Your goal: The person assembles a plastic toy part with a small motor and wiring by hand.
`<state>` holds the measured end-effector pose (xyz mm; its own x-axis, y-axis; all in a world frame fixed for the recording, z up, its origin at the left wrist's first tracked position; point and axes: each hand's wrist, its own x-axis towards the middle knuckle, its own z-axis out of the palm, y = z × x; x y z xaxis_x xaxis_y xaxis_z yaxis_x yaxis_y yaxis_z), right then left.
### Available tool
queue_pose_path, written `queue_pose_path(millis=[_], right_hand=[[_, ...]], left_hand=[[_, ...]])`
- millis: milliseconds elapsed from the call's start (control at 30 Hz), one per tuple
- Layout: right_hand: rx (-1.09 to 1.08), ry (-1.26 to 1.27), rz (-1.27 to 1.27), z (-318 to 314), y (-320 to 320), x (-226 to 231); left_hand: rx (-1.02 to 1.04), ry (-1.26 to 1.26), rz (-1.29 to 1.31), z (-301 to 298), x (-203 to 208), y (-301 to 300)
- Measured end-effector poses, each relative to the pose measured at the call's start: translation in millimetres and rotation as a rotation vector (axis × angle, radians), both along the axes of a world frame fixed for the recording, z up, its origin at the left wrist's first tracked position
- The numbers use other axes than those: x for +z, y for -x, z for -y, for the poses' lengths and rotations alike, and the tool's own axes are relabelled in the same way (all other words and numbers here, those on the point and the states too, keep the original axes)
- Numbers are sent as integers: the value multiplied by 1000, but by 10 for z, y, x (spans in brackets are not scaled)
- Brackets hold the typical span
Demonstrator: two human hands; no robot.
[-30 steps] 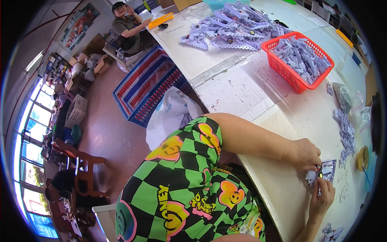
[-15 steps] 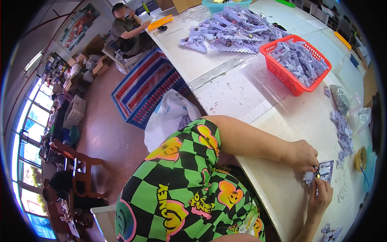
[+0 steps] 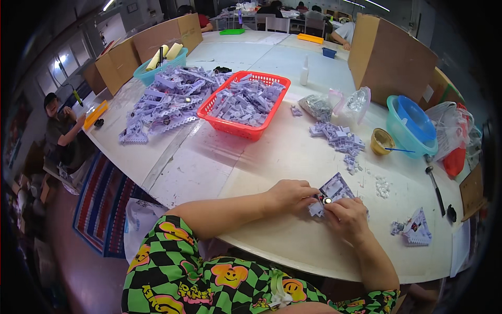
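Close to the table's near edge, my two hands meet over a light purple plastic part (image 3: 337, 187) with a flat, patterned, roughly triangular panel. A small round piece (image 3: 327, 200), shiny with a dark rim, sits on it between my fingers. My left hand (image 3: 292, 196) pinches the part from the left, fingertips beside the round piece. Closed over the near right side is my right hand (image 3: 347, 217), its thumb and fingers next to the same piece. My fingers cover much of the part. A similar purple triangular part (image 3: 418, 229) lies to the right on the table.
Beyond my hands stands a red basket (image 3: 256, 131) of purple parts, beside a large heap (image 3: 172, 99) of them. Loose purple pieces (image 3: 337, 138), white bits (image 3: 382, 187), a yellowish bowl (image 3: 381, 142), blue basins (image 3: 417, 123) and a black-handled tool (image 3: 436, 193) lie rightward. A co-worker (image 3: 65, 131) sits far left.
The view has swung to the right and levelled, so the table's far side and right end now show. Both hands stay on the purple part with the round piece.
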<state>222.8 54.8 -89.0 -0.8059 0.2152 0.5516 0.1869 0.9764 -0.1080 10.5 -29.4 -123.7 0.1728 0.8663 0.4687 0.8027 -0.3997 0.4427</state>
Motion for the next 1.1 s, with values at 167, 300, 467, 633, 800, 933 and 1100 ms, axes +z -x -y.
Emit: queue_pose_path(millis=[167,300,467,633,800,933,1100], right_hand=[[17,0,16,5,75,27],[24,-14,-11,8,73,40],[52,-24,-28,-4,102,1],[65,3,-25,36,135,38],[57,-26,7,-40,-6,-78],[53,18,31,-29,105,-64],[51,17,40,-24,119,-92]], left_hand=[[-6,-24,13,-6,-9,70],[-24,-25,15,-18,22,62],[5,-42,14,4,-32,80],[42,-66,18,4,-148,77],[-1,-79,60,-137,-118,-26],[14,-9,17,-15,-11,52],[18,-17,34,43,-4,57]])
